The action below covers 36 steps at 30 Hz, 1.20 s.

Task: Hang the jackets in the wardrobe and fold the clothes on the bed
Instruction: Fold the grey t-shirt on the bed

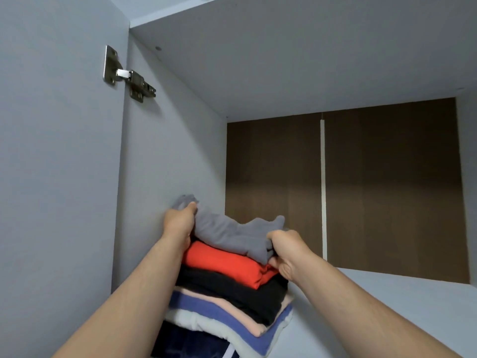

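On the wardrobe shelf [387, 306], my left hand [180, 223] and right hand [286, 251] grip the folded grey garment [232, 233] atop the stack of clothes [232, 293]. I should square its edges with the red garment [222, 262] beneath, pressing gently.

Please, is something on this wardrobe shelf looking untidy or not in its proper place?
Yes. The folded grey fabric garment on top of the stack of folded clothes is rumpled, with its corners sticking up, while the layers below it lie flat. Nothing looks spilled or damaged.
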Each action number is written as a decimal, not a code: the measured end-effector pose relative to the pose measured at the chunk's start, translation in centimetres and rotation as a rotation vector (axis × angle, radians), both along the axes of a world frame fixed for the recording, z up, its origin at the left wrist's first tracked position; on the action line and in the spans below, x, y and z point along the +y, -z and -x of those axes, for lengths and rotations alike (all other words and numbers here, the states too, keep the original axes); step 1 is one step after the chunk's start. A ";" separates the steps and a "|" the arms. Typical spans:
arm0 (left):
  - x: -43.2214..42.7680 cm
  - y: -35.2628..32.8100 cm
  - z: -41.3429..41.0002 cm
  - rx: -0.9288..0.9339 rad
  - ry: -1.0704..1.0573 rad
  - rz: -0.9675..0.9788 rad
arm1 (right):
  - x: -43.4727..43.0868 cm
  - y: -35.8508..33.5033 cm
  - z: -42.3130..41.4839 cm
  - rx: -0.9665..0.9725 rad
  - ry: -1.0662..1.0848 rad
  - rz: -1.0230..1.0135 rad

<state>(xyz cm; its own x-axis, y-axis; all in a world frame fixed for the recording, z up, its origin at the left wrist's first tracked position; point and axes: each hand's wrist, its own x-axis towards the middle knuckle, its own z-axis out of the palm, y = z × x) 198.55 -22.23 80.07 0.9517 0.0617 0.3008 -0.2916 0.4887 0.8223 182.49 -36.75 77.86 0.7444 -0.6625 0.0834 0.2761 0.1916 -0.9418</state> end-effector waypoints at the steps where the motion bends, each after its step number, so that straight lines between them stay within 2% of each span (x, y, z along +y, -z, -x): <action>1: 0.0 0.4 0.0 -0.004 -0.028 -0.029 | 0.1 0.1 0.2 0.033 -0.007 0.035; 4: 0.0 1.0 -0.2 -0.006 -0.029 -0.023 | 0.6 -0.2 0.9 0.020 -0.046 0.126; 7: 0.1 1.2 -0.3 -0.027 -0.093 -0.013 | 1.8 -1.0 1.2 -0.141 -0.150 0.016; 11: 0.5 1.3 0.3 -0.012 -0.180 -0.234 | 2.3 -0.2 1.6 -0.048 -0.112 0.100; 13: 1.0 1.6 1.8 -0.061 -0.338 -0.412 | 1.5 0.1 2.2 0.049 -0.097 0.194; 15: 1.6 2.2 3.6 -0.257 -0.680 -0.611 | 0.5 0.2 3.0 0.254 -0.039 0.458; 17: 2.1 2.1 4.6 -0.561 -0.922 -0.660 | -0.6 0.1 3.5 0.468 0.225 0.938; 19: 2.1 0.3 4.6 -0.824 -0.779 -0.691 | -0.9 -0.1 3.3 0.418 0.539 1.326; 20: 1.8 -1.0 4.4 -0.894 -0.631 -0.756 | -0.6 -0.3 3.0 0.363 0.588 1.421; 21: 1.3 -2.4 4.2 -0.928 -0.474 -0.835 | -0.2 -0.7 2.5 0.363 0.550 1.465; 23: 0.0 -4.5 3.5 -0.920 -0.203 -1.048 | 0.4 -1.0 1.0 0.487 0.342 1.463; 25: -1.2 -4.9 2.3 -0.804 -0.012 -1.368 | 0.4 -0.5 0.1 0.596 0.110 1.404; 27: -1.7 -3.7 0.6 -0.595 0.162 -1.616 | -0.2 0.2 -0.2 0.575 -0.077 1.280; 29: -1.9 -2.2 -0.5 -0.339 0.287 -1.633 | -0.8 0.7 -0.1 0.502 -0.220 1.139; 31: -2.2 -1.2 -1.1 -0.198 0.356 -1.596 | -1.0 1.1 -0.3 0.485 -0.277 1.083; 36: -2.4 -0.3 -0.8 -0.175 0.508 -1.500 | -1.0 2.6 -1.0 0.505 -0.201 1.135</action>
